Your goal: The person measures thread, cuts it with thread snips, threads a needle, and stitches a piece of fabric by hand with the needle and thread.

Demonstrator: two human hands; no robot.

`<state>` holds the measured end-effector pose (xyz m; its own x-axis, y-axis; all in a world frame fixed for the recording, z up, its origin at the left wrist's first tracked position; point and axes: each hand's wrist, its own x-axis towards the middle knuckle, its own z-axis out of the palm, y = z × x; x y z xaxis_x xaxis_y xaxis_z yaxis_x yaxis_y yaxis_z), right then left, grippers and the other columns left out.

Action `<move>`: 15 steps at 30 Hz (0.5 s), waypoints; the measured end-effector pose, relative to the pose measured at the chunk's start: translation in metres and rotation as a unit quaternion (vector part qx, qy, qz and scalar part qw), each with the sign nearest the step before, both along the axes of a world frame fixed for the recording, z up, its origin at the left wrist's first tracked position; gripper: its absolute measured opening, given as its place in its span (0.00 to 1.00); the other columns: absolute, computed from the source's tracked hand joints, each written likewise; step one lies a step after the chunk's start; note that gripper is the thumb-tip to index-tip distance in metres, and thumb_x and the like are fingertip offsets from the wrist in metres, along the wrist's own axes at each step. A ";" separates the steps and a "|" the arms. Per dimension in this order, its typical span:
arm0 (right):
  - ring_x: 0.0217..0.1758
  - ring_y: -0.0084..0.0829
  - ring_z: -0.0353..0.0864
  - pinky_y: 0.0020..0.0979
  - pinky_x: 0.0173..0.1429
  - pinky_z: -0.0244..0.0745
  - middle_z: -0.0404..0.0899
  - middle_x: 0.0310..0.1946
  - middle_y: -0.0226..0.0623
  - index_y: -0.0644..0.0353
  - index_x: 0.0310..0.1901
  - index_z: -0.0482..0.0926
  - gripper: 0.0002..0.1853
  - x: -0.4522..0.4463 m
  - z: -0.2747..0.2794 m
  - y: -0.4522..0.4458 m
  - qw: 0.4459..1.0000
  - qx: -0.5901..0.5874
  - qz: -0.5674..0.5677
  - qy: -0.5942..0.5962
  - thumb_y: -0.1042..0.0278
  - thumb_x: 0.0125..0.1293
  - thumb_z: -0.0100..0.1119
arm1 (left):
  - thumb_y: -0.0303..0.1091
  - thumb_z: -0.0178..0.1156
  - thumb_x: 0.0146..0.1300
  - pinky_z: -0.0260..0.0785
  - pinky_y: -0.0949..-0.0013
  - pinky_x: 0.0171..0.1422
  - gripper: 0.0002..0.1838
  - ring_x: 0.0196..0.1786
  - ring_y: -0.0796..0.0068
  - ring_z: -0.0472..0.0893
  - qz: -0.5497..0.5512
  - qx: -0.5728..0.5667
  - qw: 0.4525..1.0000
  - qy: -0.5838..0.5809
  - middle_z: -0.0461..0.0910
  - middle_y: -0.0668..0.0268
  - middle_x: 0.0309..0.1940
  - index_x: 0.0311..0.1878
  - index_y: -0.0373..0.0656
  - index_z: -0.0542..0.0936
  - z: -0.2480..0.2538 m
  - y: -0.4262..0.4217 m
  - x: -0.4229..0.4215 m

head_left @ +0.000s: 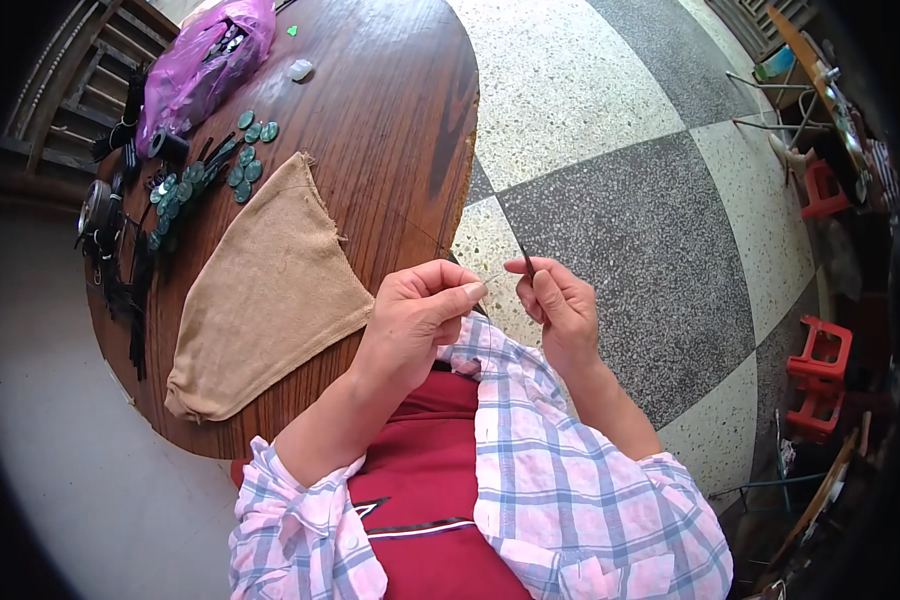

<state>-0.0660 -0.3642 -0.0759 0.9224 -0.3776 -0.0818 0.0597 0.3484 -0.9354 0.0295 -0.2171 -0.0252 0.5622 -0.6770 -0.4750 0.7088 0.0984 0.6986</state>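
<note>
My left hand (pixel 420 312) is closed in a pinch in front of my lap. A fine dark thread runs at its fingertips, and a thin pale line, perhaps a needle, shows between the two hands. Just to the right, my right hand (pixel 562 308) pinches a slim dark cord (pixel 526 252) that sticks up above its fingers. A tan cloth (pixel 265 290) lies on the brown wooden table (pixel 400 120), beside my left forearm. Green disc-shaped beads (pixel 242 178) are scattered past the cloth, close to black cords (pixel 140 300).
A purple plastic bag (pixel 195 75) with dark pieces inside sits at the table's far left. Near it are a black thread spool (pixel 170 148) and a small whitish lump (pixel 300 69). Red stools (pixel 818 345) stand on the checkered floor (pixel 630 260) to the right.
</note>
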 end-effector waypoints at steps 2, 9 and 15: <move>0.23 0.11 0.61 0.16 0.27 0.56 0.67 0.20 0.22 0.67 0.43 0.75 0.14 -0.001 -0.002 -0.003 1.000 0.010 0.003 0.011 0.64 0.66 0.48 | 0.25 0.58 0.57 0.50 0.85 0.19 0.04 0.17 0.91 0.60 0.004 -0.005 1.000 0.003 0.70 0.74 0.20 0.32 0.36 0.75 0.000 0.001 0.001; 0.25 0.21 0.69 0.22 0.28 0.63 0.73 0.23 0.34 0.69 0.42 0.74 0.13 -0.004 0.006 0.004 0.969 -0.237 0.060 -0.027 0.67 0.61 0.54 | 0.26 0.59 0.56 0.50 0.85 0.18 0.04 0.17 0.91 0.61 0.003 -0.026 1.000 0.010 0.71 0.74 0.21 0.33 0.36 0.76 0.002 0.005 0.003; 0.23 0.24 0.71 0.23 0.26 0.64 0.73 0.24 0.37 0.69 0.41 0.74 0.13 0.007 0.017 0.008 0.950 -0.298 0.053 -0.074 0.66 0.61 0.54 | 0.26 0.59 0.57 0.49 0.85 0.18 0.04 0.17 0.92 0.60 -0.019 -0.027 0.999 -0.007 0.71 0.74 0.21 0.33 0.36 0.76 0.001 0.006 0.002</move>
